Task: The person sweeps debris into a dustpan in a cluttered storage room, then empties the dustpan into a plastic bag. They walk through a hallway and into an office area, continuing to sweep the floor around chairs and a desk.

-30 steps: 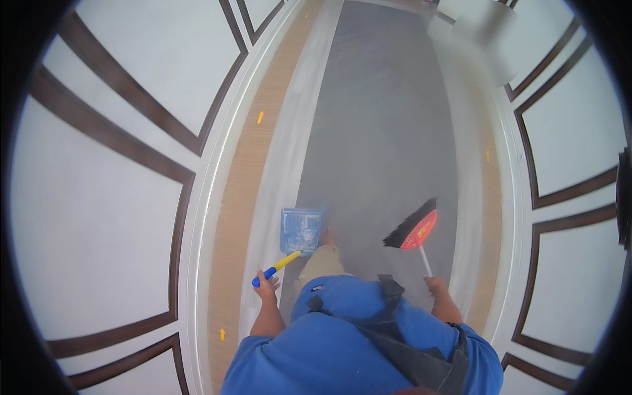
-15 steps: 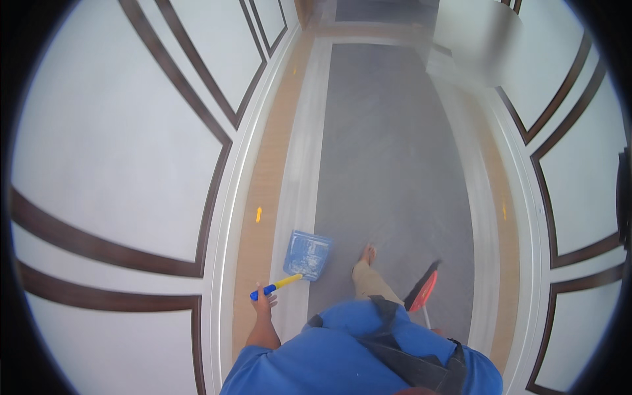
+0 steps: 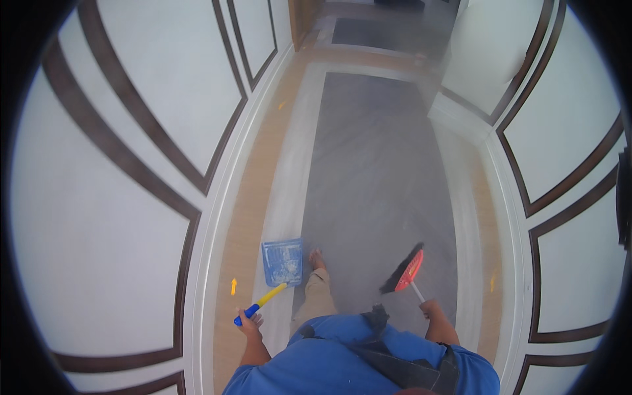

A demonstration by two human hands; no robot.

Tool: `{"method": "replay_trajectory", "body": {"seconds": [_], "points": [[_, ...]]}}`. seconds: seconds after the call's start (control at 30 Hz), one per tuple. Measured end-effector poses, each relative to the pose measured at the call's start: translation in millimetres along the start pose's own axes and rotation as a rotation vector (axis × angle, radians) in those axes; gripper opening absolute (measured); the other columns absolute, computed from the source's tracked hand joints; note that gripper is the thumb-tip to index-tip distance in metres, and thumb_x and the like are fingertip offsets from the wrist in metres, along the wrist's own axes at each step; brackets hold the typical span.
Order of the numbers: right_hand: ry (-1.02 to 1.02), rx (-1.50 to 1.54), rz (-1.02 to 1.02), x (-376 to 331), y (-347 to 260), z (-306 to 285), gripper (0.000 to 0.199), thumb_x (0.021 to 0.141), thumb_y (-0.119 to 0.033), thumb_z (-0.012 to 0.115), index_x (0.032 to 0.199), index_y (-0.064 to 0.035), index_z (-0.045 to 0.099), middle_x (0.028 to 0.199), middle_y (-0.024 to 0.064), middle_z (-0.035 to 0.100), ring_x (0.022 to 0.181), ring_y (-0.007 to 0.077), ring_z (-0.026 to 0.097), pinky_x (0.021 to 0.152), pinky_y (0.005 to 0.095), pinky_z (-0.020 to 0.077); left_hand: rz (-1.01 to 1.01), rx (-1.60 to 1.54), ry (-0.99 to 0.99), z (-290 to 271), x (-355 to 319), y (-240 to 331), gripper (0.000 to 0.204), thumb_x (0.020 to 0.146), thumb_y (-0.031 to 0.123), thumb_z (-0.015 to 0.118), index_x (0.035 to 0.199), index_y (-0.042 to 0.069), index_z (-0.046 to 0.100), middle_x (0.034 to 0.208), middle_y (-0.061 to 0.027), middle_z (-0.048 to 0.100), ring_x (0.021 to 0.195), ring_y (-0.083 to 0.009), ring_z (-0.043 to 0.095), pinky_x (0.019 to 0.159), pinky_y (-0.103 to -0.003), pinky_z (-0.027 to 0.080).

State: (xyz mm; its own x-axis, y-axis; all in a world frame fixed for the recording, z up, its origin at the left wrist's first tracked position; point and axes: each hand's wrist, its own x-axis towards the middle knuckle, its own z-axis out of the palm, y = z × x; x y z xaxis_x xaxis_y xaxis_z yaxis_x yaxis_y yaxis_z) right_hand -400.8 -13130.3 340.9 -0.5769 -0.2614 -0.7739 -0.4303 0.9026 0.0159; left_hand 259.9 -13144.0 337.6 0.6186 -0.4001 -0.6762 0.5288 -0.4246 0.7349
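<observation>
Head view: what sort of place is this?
Probably an indoor corridor: white walls with dark trim on both sides, a long grey floor strip between them, and yellow arrows along the tan floor bands.

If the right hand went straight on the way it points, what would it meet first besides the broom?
Past the broom, the right hand seems to have a free way over the grey floor strip; hand height is unclear.

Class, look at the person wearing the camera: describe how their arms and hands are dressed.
The left hand and right hand are bare, with no gloves to be seen. Both forearms are uncovered too. The upper arms are in the short, plain blue sleeves of a blue shirt, and dark straps run over its front.
</observation>
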Motion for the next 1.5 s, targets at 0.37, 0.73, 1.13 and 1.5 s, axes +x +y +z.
{"method": "replay_trajectory", "body": {"seconds": [0.37, 0.73, 1.13, 1.5], "points": [[-0.033, 0.277, 0.193, -11.6, -198.3, -103.6, 0.034, 0.084, -0.024, 0.071, 0.100, 0.0059, 0.067, 0.075, 0.0139, 0.065, 0.063, 0.0239, 0.065, 0.052, 0.0404, 0.0501, 0.049, 0.234, -0.038, 311.0, 79.5, 184.0, 0.064, 0.090, 0.060, 0.056, 0.111, 0.001, 0.056, 0.091, -0.0204, 0.063, 0.069, -0.0314, 0.068, 0.053, -0.039, 0.057], [-0.163, -0.389, -0.157, 215.6, -405.1, -228.2, 0.039, 0.081, -0.029, 0.065, 0.108, -0.0013, 0.069, 0.096, 0.0157, 0.072, 0.083, 0.0240, 0.072, 0.071, 0.0392, 0.0573, 0.078, 0.183, -0.070, 703.9, 142.2, 289.2, 0.060, 0.091, 0.060, 0.055, 0.101, 0.001, 0.060, 0.081, -0.0132, 0.063, 0.065, -0.0283, 0.066, 0.050, -0.039, 0.054], [0.075, -0.125, -0.064, 371.5, -927.6, -536.6, 0.044, 0.080, -0.030, 0.072, 0.109, 0.0024, 0.068, 0.082, 0.0156, 0.069, 0.072, 0.0253, 0.070, 0.063, 0.0387, 0.0548, 0.032, 0.099, -0.040, 1054.7, 300.1, 387.1, 0.066, 0.090, 0.061, 0.056, 0.114, -0.001, 0.054, 0.098, -0.0236, 0.064, 0.073, -0.0327, 0.068, 0.054, -0.042, 0.058], [-0.057, 0.278, -0.009, 431.1, -1055.0, -656.2, 0.043, 0.078, -0.028, 0.076, 0.101, 0.0075, 0.068, 0.074, 0.0120, 0.067, 0.061, 0.0237, 0.065, 0.054, 0.0372, 0.0534, 0.038, 0.281, -0.095, 1354.0, 334.6, 489.2, 0.060, 0.091, 0.055, 0.058, 0.114, 0.000, 0.053, 0.097, -0.0230, 0.065, 0.071, -0.0348, 0.069, 0.053, -0.045, 0.058]]}}
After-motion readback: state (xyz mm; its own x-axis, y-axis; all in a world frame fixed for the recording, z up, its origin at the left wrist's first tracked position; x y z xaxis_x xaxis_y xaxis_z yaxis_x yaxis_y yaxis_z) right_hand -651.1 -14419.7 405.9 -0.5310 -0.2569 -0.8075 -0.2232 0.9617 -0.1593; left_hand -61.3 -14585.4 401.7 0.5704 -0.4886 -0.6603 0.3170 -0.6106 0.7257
